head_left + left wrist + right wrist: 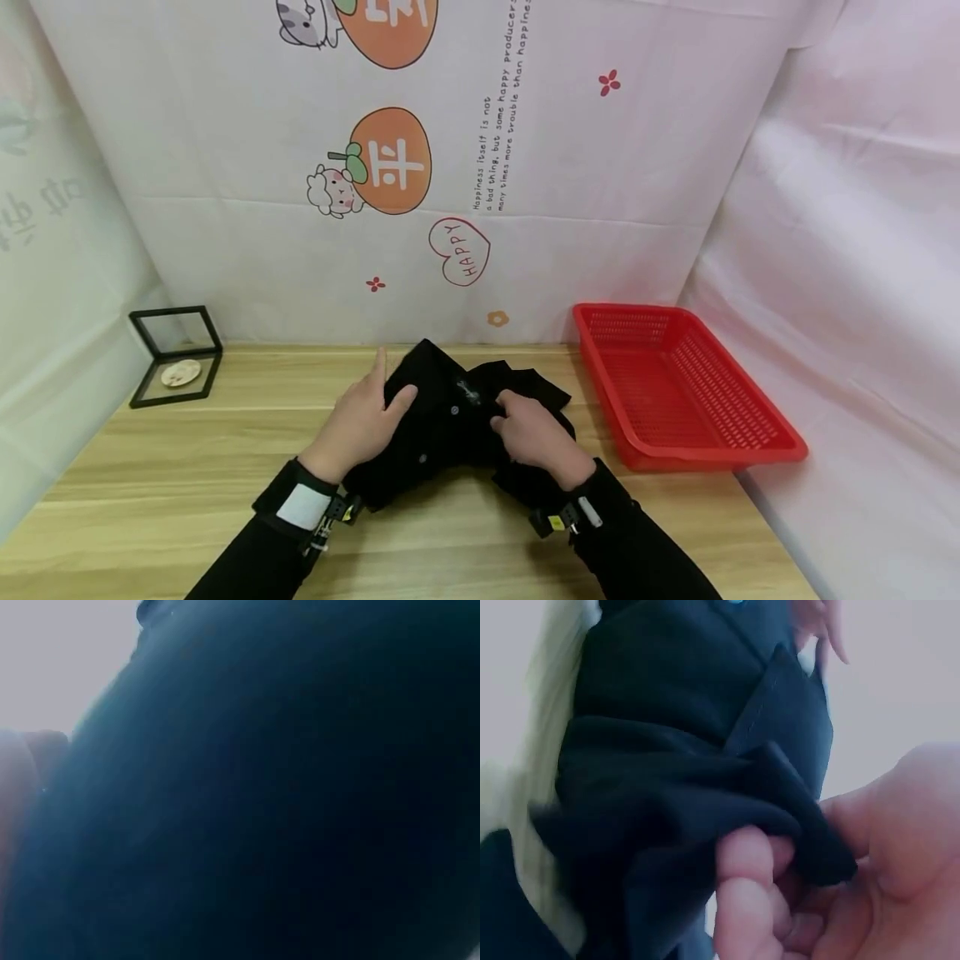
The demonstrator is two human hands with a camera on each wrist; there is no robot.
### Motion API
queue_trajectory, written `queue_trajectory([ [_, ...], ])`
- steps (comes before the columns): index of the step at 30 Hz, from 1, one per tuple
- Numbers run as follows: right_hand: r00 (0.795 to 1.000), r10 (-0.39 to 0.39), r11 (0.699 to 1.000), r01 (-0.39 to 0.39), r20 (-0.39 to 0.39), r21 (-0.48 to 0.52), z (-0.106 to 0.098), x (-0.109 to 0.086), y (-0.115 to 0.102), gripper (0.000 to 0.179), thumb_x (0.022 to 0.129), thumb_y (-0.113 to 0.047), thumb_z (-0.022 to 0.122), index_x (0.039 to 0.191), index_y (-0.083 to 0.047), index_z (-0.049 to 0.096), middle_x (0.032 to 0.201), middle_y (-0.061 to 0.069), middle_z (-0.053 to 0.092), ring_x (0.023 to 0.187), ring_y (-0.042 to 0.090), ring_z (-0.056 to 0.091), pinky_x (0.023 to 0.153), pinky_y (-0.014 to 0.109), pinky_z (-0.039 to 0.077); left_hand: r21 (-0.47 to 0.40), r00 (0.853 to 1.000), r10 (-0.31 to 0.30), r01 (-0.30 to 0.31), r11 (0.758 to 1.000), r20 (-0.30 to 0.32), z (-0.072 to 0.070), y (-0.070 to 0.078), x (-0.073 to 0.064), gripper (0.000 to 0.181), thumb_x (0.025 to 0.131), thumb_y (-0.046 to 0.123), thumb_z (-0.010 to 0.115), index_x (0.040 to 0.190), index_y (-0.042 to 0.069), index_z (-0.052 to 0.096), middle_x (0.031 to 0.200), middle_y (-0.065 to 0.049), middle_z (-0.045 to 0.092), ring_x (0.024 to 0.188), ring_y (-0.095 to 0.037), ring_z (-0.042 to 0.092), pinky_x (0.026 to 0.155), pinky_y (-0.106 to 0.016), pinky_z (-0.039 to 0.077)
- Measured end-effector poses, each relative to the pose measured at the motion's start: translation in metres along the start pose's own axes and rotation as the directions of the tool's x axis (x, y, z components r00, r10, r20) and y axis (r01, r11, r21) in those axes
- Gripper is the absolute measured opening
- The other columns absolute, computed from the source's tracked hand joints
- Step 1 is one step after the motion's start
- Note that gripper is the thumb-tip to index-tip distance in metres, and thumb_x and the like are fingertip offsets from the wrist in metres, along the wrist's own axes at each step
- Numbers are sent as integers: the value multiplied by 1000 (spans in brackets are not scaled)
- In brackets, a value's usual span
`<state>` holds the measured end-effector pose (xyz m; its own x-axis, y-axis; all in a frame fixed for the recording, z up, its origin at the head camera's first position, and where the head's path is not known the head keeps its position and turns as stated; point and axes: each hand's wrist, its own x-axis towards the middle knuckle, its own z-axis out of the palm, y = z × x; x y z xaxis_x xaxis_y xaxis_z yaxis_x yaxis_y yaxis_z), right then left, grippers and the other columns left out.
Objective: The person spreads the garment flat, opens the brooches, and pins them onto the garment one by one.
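Observation:
A rumpled black shirt (427, 417) with small pale buttons and a whitish print lies bunched on the table between the hands. At its left side is my left hand (363, 421), thumb laid over the cloth and index finger extended along the far side; its other fingers are hidden. My right hand (536, 433) pinches a fold of the shirt at the right, and in the right wrist view the cloth (705, 787) passes between thumb and curled fingers. Dark cloth (262, 787) fills most of the left wrist view.
A red plastic basket (630, 425) stands at the right, close to the shirt's right end. On the far left is an open black-framed case (138, 392) with a round pale disc (181, 372) in it. White printed cloth (555, 167) hangs behind and at both sides.

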<state>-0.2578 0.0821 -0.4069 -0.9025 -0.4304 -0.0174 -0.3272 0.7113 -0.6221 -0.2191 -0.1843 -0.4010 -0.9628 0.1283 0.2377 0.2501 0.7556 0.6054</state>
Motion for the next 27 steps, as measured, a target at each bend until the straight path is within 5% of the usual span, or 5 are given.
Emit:
queue_trajectory([
  [5, 982, 186, 961, -175, -33, 213, 0, 9, 17, 29, 106, -11, 46, 131, 3, 47, 66, 13, 53, 50, 27, 56, 50, 38, 51, 188, 1000, -28, 28, 982, 0, 4, 10, -12, 90, 98, 56, 56, 156, -4, 21, 144, -35, 38, 131, -52, 37, 100, -68, 32],
  [9, 980, 178, 980, -185, -93, -78, 0, 13, 20, 43, 105, -20, 51, 139, 4, 41, 71, 12, 59, 60, 25, 59, 60, 39, 51, 294, 999, -49, 48, 954, -6, 9, 15, -20, 88, 90, 47, 71, 156, 5, 31, 150, -36, 27, 132, -60, 29, 97, -72, 32],
  [15, 996, 59, 936, -35, 59, -350, 4, 9, 13, 94, 85, -44, 77, 159, -20, 25, 146, 26, 40, 121, 39, 53, 93, 55, 46, 309, 986, -120, 79, 948, 116, 25, 3, -18, 95, 88, 41, 76, 159, 9, 23, 154, -41, 8, 96, -51, 61, 74, -52, 53],
  [20, 970, 44, 915, 56, 238, -400, 19, 7, 20, 102, 82, -41, 82, 161, -22, 20, 89, 8, 66, 74, 17, 62, 69, 35, 51, 258, 955, -6, -74, 963, 297, 43, -17, -14, 91, 82, 30, 83, 155, 8, 34, 149, -37, 30, 89, -39, 65, 78, -46, 54],
  [27, 967, -48, 914, 143, 248, -380, 16, 10, 23, 71, 95, -28, 70, 152, -5, 33, 65, -2, 56, 61, 12, 54, 64, 32, 48, 249, 974, 104, -154, 956, 203, 42, -26, -3, 63, 82, 12, 79, 139, 3, 55, 120, -17, 65, 95, -28, 65, 79, -42, 54],
])
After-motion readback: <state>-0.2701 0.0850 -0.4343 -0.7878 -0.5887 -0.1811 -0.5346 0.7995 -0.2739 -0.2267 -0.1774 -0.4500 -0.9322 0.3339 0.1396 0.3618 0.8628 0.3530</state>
